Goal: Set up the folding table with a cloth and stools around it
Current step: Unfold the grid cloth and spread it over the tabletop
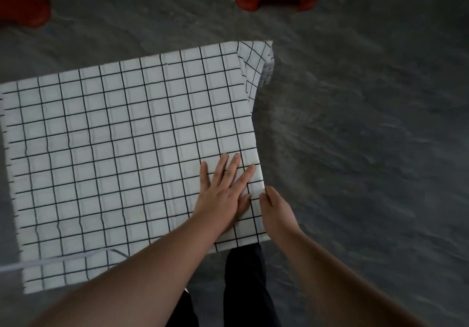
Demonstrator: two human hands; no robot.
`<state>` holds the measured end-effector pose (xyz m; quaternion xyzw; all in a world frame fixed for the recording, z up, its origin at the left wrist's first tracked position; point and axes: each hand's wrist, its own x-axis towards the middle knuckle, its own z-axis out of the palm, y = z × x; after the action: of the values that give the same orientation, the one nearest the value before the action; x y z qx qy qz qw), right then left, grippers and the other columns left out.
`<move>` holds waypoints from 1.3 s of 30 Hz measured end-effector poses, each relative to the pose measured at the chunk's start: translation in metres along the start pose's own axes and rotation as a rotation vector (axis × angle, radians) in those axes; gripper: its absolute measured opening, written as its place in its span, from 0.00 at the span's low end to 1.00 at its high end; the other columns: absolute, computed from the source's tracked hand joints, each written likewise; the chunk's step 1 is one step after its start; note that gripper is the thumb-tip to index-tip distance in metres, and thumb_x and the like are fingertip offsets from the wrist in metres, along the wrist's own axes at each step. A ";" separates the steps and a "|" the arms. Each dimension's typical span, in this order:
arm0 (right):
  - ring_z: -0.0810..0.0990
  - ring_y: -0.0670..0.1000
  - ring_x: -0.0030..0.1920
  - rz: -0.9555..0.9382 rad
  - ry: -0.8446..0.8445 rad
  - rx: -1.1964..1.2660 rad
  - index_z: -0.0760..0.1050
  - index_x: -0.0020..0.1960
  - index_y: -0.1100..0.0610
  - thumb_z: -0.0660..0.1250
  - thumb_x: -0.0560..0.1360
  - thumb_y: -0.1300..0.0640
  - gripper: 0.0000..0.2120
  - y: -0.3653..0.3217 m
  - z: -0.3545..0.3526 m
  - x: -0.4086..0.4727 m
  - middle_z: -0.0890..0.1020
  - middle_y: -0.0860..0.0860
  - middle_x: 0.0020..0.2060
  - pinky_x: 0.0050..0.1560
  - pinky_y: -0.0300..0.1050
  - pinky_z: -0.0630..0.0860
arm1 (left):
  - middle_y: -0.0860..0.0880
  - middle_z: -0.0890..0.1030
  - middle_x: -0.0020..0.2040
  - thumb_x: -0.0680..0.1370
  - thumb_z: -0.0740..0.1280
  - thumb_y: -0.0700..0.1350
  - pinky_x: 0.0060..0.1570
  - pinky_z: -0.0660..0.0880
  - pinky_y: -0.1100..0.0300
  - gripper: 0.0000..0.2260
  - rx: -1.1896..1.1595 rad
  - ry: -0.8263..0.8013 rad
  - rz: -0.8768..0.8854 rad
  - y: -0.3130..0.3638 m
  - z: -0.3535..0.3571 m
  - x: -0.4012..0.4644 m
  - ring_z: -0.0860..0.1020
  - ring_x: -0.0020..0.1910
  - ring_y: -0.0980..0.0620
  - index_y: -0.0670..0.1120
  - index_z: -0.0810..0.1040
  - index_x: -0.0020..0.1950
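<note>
Cloth [127, 149] edge seemingly pinched by right hand [275, 212].

Dim, flat indoor light with no hard shadows or glare, white checked cloth [127, 149] brightest area, grey floor [368, 123] motion-smeared, edges soft, slight wide-angle bowing.
</note>
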<state>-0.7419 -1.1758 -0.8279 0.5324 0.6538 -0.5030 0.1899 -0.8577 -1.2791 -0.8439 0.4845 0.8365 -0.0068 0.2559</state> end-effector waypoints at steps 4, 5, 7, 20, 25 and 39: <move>0.75 0.49 0.38 0.013 -0.059 -0.013 0.70 0.45 0.52 0.54 0.81 0.53 0.09 -0.005 -0.005 0.007 0.77 0.49 0.38 0.39 0.46 0.70 | 0.47 0.40 0.81 0.82 0.47 0.59 0.72 0.38 0.32 0.28 -0.015 -0.013 0.001 0.001 -0.005 0.001 0.34 0.78 0.44 0.59 0.37 0.78; 0.76 0.49 0.38 0.028 -0.085 -0.028 0.71 0.46 0.52 0.55 0.81 0.53 0.09 -0.008 -0.007 0.009 0.77 0.49 0.39 0.39 0.46 0.70 | 0.47 0.40 0.81 0.82 0.48 0.59 0.72 0.38 0.32 0.28 -0.019 -0.018 -0.003 0.002 -0.008 0.000 0.35 0.78 0.44 0.59 0.38 0.79; 0.78 0.51 0.45 0.036 -0.102 -0.077 0.72 0.53 0.53 0.56 0.80 0.51 0.09 -0.014 -0.012 0.013 0.80 0.49 0.47 0.43 0.45 0.71 | 0.46 0.44 0.81 0.82 0.50 0.58 0.71 0.43 0.31 0.28 -0.030 -0.016 -0.018 0.005 -0.015 0.001 0.39 0.79 0.44 0.57 0.41 0.79; 0.63 0.47 0.75 -0.188 0.034 0.043 0.54 0.79 0.42 0.58 0.81 0.50 0.28 -0.114 -0.051 0.060 0.63 0.44 0.77 0.74 0.47 0.61 | 0.44 0.49 0.81 0.81 0.49 0.54 0.76 0.46 0.40 0.28 -0.195 0.193 -0.181 -0.024 -0.075 0.068 0.42 0.79 0.43 0.51 0.48 0.80; 0.64 0.46 0.75 -0.249 0.048 0.123 0.58 0.78 0.42 0.55 0.82 0.47 0.25 -0.161 -0.047 0.105 0.65 0.42 0.76 0.73 0.43 0.59 | 0.45 0.47 0.81 0.82 0.51 0.52 0.76 0.44 0.41 0.28 -0.165 0.287 -0.219 -0.052 -0.088 0.124 0.40 0.79 0.45 0.50 0.45 0.80; 0.74 0.45 0.61 -0.154 0.025 0.318 0.63 0.76 0.48 0.54 0.83 0.51 0.22 -0.203 -0.029 0.155 0.74 0.44 0.64 0.60 0.44 0.70 | 0.47 0.42 0.81 0.83 0.44 0.56 0.75 0.40 0.39 0.27 -0.061 0.270 -0.260 -0.073 -0.083 0.171 0.35 0.78 0.47 0.54 0.42 0.80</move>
<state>-0.9697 -1.0576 -0.8446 0.5103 0.6072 -0.6064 0.0560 -1.0204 -1.1584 -0.8629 0.3608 0.9186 0.0508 0.1532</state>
